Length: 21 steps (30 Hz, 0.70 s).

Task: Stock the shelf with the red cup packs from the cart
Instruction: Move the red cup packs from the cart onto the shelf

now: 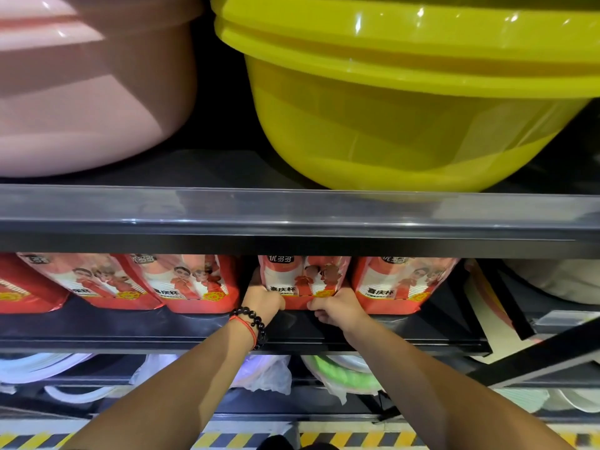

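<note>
A row of red cup packs stands on the dark middle shelf. Both of my hands hold one red cup pack in the gap between its neighbours. My left hand, with a bead bracelet at the wrist, grips its lower left corner. My right hand grips its lower right corner, fingers curled under the bottom edge. Another pack stands close on the right, and two more lean on the left. The cart is out of view.
The shelf above carries a pink basin and a yellow basin; its front rail hides the pack tops. Below are white and green plates in plastic wrap. Striped hazard tape marks the floor.
</note>
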Available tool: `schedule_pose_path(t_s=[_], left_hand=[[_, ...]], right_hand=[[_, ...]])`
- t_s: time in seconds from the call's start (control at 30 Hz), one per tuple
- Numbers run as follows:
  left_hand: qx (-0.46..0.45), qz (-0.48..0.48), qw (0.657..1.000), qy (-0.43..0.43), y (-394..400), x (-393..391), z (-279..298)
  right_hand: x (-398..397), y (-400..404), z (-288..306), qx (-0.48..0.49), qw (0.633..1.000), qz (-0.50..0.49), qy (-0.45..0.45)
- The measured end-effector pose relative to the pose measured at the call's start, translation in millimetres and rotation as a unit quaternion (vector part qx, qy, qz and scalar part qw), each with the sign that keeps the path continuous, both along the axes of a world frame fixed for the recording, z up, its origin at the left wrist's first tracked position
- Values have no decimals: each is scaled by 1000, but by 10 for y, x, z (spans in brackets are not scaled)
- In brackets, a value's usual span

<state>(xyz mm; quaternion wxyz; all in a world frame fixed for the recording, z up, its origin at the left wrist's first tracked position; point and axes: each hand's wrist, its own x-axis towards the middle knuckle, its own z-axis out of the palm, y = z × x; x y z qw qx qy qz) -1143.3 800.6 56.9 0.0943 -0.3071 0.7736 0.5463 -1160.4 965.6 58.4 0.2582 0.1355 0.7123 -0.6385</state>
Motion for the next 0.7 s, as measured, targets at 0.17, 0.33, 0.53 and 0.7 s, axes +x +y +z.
schedule_pose_path(t_s=[0.17, 0.33, 0.53, 0.7], left_hand=[[40, 15, 991, 127, 28, 107, -122], [33, 112, 982, 145, 86, 332, -69], [118, 52, 981, 147, 473, 674, 113], [117, -176, 972, 99, 1245, 561, 157]], right_hand=[[188, 26, -88, 39, 996, -15, 80], [560, 259, -91, -17, 994, -35, 100], [728, 1084, -13, 84, 950, -215, 210], [406, 1511, 198, 197, 943, -184, 197]])
